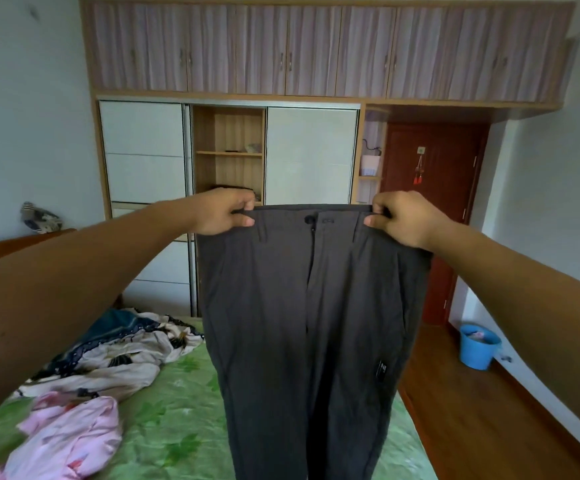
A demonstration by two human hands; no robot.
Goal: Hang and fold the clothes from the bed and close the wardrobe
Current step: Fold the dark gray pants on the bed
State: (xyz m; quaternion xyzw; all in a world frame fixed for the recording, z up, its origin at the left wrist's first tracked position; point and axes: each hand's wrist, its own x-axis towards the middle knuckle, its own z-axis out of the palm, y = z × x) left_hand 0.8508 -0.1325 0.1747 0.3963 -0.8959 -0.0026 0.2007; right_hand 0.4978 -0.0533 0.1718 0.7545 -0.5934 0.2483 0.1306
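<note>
Above the green-sheeted bed (177, 410), a pair of dark grey trousers (302, 323) hangs full length, front facing the camera, waistband stretched level between two hands. The left hand (224, 211) pinches the left end of the waistband, thumb in front and fingers curled over the top edge. The right hand (401, 218) grips the right end in the same manner. Both arms are extended; the legs of the trousers fall out of view at the bottom edge, so whether they clear the bed cannot be told.

Observed on the bed: a patterned cream and navy garment (115, 355) and a pink garment (67, 434), both crumpled and unsorted. The wardrobe (229, 154) beyond stands with its sliding panels apart, shelves exposed.

Risks assessed. Each grip takes only the waistband edge; a slip at either hand would swing the trousers down onto the crumpled pile. Folding in mid-air may bring the legs together unevenly and set a skewed crease. If the hems drag on the bed, they could snag the garments lying there. The wardrobe remains to be closed, with much of the task apparently outstanding.
</note>
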